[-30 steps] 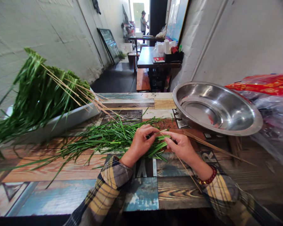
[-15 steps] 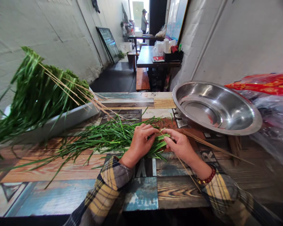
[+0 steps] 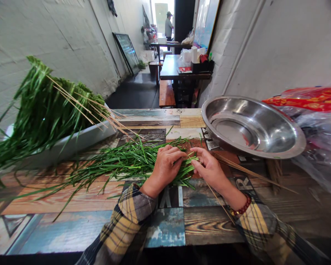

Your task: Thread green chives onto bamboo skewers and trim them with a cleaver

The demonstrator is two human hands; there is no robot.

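A loose heap of green chives (image 3: 132, 160) lies across the table, its pale cut ends toward the right. My left hand (image 3: 167, 165) rests over the heap, thumb and fingertips pinched on chive stems near those ends. Facing it, my right hand (image 3: 209, 167) has its thumb and forefinger closed around the pale ends. A thin wooden skewer (image 3: 220, 203) slants out below my right palm toward the wrist; where its upper end goes is hidden by the hand. Further bare skewers (image 3: 245, 171) lie on the table just right of my right hand.
At left a white tray (image 3: 68, 141) holds chives packed upright on skewers, several bare skewer ends sticking out. A steel basin (image 3: 253, 127) and clear plastic bags (image 3: 320, 129) are at right. Beyond stand another table (image 3: 169, 68), a bench (image 3: 167, 92) and a distant person (image 3: 168, 27).
My right fingers have shifted very slightly at the chive ends, the forefinger lifting a little. My left hand and the heap look almost the same.
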